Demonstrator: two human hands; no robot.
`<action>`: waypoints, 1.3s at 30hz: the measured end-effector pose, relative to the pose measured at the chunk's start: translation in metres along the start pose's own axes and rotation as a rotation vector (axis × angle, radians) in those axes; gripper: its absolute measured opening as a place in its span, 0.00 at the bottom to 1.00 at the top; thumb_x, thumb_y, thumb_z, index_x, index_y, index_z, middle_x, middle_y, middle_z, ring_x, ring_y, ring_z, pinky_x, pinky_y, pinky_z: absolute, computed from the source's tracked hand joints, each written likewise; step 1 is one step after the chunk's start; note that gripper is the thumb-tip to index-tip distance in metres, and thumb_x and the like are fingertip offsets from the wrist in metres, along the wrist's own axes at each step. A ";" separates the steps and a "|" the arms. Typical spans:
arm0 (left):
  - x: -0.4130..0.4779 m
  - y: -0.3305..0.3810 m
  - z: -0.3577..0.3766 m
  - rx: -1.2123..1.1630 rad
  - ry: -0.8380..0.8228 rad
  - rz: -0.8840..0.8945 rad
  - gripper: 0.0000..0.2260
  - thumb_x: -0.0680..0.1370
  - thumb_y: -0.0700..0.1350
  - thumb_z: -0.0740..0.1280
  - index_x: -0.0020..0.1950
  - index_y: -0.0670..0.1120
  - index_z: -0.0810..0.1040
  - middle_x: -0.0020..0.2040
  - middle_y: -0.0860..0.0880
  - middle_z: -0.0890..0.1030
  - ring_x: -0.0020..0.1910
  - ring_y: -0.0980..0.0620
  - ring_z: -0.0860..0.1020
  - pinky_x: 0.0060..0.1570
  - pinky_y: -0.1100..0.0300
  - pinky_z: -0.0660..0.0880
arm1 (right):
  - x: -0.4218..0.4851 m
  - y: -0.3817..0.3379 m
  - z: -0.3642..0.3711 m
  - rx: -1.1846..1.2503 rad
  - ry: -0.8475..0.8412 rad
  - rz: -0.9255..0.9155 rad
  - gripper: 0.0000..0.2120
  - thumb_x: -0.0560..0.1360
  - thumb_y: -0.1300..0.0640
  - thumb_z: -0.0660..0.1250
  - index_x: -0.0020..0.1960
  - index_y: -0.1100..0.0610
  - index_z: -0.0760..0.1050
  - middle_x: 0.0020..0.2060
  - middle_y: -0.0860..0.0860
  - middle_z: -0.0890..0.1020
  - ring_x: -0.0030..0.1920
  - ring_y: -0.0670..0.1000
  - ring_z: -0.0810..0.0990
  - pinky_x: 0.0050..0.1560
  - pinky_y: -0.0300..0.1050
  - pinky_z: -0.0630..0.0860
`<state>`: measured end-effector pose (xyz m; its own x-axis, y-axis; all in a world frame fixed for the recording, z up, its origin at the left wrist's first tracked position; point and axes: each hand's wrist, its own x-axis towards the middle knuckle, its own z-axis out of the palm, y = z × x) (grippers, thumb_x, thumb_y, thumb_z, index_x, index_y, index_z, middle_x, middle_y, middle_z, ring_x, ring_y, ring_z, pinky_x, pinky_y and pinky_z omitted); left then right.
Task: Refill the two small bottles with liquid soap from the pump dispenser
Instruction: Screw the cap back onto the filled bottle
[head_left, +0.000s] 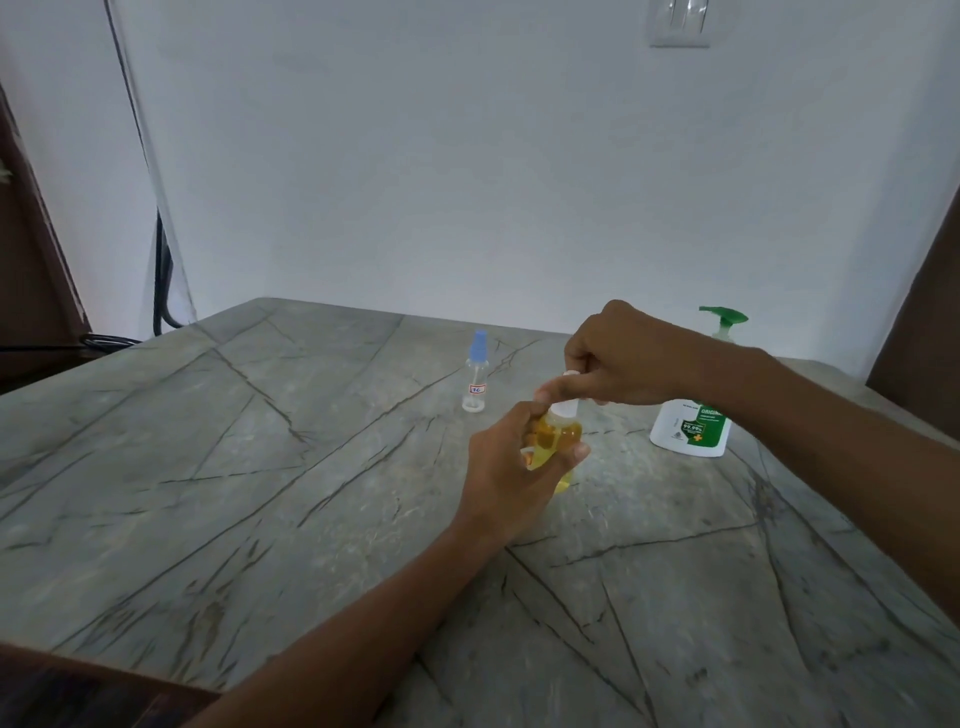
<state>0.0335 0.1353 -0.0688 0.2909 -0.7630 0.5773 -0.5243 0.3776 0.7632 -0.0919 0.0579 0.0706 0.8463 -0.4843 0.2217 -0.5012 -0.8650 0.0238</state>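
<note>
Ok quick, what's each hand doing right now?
Left hand: grips the yellow bottle.
Right hand: pinches the bottle's white cap.

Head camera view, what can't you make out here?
Head view only:
Yellow bottle: lower body hidden by the gripping left hand.
White cap: mostly covered by the right hand pinching it; screwed on or loose, unclear.
Pump dispenser: neck hidden behind the right forearm.
Clear bottle: label too small to read.

We are gripping the yellow-filled bottle (558, 441) in the left hand (511, 467); the right hand (623, 358) is pinching its white cap (569, 395). The blue-capped bottle (476, 374) and pump dispenser (696, 415) are standing on the desk (260, 467).
</note>
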 end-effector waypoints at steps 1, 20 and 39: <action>0.000 0.000 0.000 -0.002 0.000 -0.003 0.20 0.71 0.55 0.73 0.61 0.50 0.76 0.50 0.56 0.82 0.51 0.61 0.80 0.50 0.65 0.77 | 0.000 0.000 0.002 -0.022 0.007 0.013 0.38 0.63 0.24 0.57 0.34 0.60 0.79 0.26 0.48 0.81 0.26 0.44 0.76 0.36 0.42 0.75; 0.000 0.002 0.001 0.010 0.002 -0.018 0.22 0.71 0.57 0.72 0.61 0.50 0.76 0.53 0.55 0.82 0.52 0.59 0.80 0.51 0.64 0.77 | -0.007 0.001 0.001 0.096 -0.014 -0.004 0.28 0.67 0.29 0.60 0.46 0.53 0.79 0.35 0.43 0.79 0.37 0.42 0.78 0.42 0.38 0.73; -0.002 0.007 -0.003 0.091 -0.010 0.004 0.19 0.73 0.56 0.71 0.61 0.51 0.75 0.49 0.61 0.77 0.44 0.65 0.77 0.43 0.77 0.71 | -0.005 -0.009 0.009 0.155 0.063 0.080 0.05 0.71 0.61 0.76 0.45 0.53 0.84 0.35 0.45 0.83 0.35 0.40 0.81 0.39 0.41 0.79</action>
<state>0.0315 0.1411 -0.0644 0.2812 -0.7670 0.5768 -0.5958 0.3317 0.7315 -0.0899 0.0667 0.0605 0.7896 -0.5471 0.2780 -0.5282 -0.8365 -0.1459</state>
